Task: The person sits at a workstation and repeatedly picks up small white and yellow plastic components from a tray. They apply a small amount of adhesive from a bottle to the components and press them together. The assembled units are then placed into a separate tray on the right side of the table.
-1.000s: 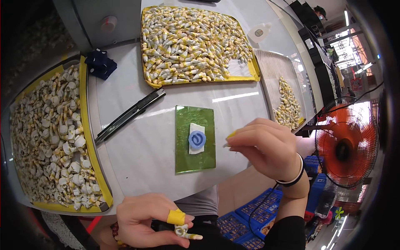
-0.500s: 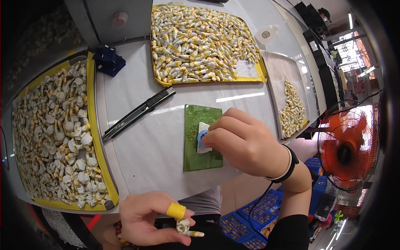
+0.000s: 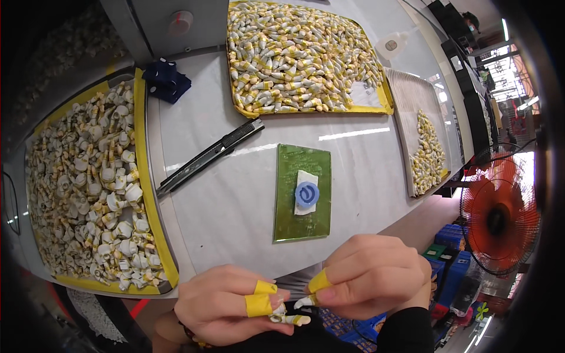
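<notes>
My left hand [image 3: 226, 303], with yellow tape on two fingers, pinches a small white part [image 3: 294, 320] with a peach tip, perhaps from a figurine. Close by, my right hand [image 3: 374, 276], taped yellow on one finger, grips a smaller white tapered piece [image 3: 305, 302]. The two pieces are near each other; whether they touch I cannot tell. Beyond my hands lies a green plate [image 3: 287, 220]. On it a white pad [image 3: 305, 176] carries a round, shallow blue cap [image 3: 307, 194].
A black utility knife [image 3: 212, 156] lies left of the plate. Yellow-edged trays of small parts stand at left [image 3: 147, 194] and back [image 3: 312, 110]; a lined tray [image 3: 406, 94] stands at right. A dark blue cloth [image 3: 168, 82], a white bottle [image 3: 391, 46] and an orange fan [image 3: 497, 217] surround them.
My right hand has left the blue cap and come down beside my left hand, now gripping a small white piece. The blue cap is uncovered. The whole view has shifted slightly.
</notes>
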The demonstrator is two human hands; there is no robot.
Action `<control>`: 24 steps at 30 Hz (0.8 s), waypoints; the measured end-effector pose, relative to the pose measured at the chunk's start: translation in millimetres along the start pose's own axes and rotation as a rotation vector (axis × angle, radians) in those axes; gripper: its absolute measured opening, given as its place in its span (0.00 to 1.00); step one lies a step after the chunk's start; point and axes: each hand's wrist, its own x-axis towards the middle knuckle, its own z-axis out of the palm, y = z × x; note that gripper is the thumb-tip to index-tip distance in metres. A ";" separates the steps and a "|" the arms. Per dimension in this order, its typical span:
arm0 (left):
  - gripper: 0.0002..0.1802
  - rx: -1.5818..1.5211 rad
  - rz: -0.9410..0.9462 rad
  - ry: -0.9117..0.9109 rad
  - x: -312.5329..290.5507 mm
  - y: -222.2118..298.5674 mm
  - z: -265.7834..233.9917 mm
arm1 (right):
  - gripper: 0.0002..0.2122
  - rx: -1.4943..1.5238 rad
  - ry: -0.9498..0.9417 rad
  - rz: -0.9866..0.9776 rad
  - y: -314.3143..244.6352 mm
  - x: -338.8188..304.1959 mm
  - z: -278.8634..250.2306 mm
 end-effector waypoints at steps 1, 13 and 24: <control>0.18 0.019 -0.011 0.002 -0.1 0.6 0.9 | 0.09 0.001 -0.002 -0.008 -0.1 0.1 1.4; 0.21 0.009 0.044 -0.006 -1.4 -6.2 2.4 | 0.08 -0.104 -0.078 -0.220 5.4 0.8 -2.0; 0.20 0.119 0.049 -0.149 0.8 -1.9 -3.1 | 0.08 -0.076 -0.208 -0.240 1.2 3.1 -14.0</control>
